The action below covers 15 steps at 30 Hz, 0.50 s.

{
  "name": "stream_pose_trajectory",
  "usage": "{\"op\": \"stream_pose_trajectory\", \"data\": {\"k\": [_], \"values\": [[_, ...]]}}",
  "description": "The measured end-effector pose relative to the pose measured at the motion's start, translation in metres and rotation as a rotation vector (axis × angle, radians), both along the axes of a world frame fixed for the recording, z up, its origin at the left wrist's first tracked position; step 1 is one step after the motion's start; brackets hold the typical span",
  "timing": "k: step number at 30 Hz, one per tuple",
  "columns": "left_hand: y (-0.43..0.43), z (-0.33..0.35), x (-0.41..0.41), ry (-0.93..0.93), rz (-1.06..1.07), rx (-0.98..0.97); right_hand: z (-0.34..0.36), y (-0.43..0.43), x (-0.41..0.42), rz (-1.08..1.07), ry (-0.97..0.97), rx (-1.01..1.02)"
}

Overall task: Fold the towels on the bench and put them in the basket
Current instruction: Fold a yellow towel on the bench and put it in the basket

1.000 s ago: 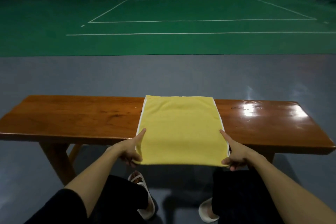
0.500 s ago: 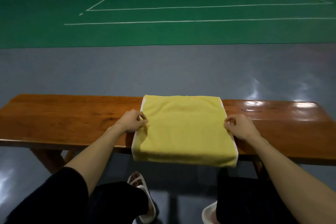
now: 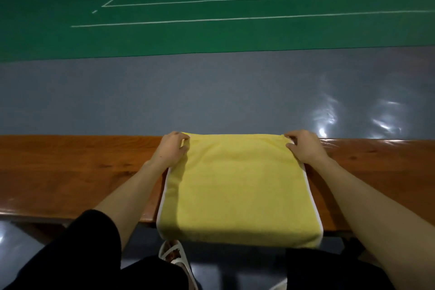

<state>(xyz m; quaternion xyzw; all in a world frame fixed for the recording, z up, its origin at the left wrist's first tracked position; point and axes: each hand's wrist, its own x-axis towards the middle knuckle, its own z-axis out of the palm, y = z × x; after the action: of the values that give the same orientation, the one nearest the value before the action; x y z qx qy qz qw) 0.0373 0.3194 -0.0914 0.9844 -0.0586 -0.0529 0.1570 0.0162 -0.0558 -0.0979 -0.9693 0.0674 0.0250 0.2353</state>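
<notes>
Two hands pinch the yellow towel [image 3: 237, 186] at the bench's [image 3: 70, 172] far edge: the left hand [image 3: 173, 148] grips its far left corner, the right hand [image 3: 303, 146] its far right corner. Its near fold hangs over the bench's near edge. To fold well, match the corners squarely and press flat. No basket is in view.

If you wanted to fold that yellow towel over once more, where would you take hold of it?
Probably at the two far corners, where the left hand and right hand already pinch the yellow towel. Come in from the sides, one hand per corner: the towel lies flat across the bench with its near fold overhanging the front edge, so drawing the far edge toward you would likely halve it evenly.
</notes>
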Motion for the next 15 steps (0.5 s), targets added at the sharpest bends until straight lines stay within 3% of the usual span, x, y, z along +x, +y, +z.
{"op": "stream_pose_trajectory", "data": {"k": [10,15], "values": [[0.012,0.011,-0.056,0.072,0.027,0.054,0.012,0.007,-0.062,0.013,0.039,0.065],[0.013,0.014,-0.066,0.070,0.111,-0.093,0.012,0.009,-0.070,0.006,-0.078,0.055]]}}
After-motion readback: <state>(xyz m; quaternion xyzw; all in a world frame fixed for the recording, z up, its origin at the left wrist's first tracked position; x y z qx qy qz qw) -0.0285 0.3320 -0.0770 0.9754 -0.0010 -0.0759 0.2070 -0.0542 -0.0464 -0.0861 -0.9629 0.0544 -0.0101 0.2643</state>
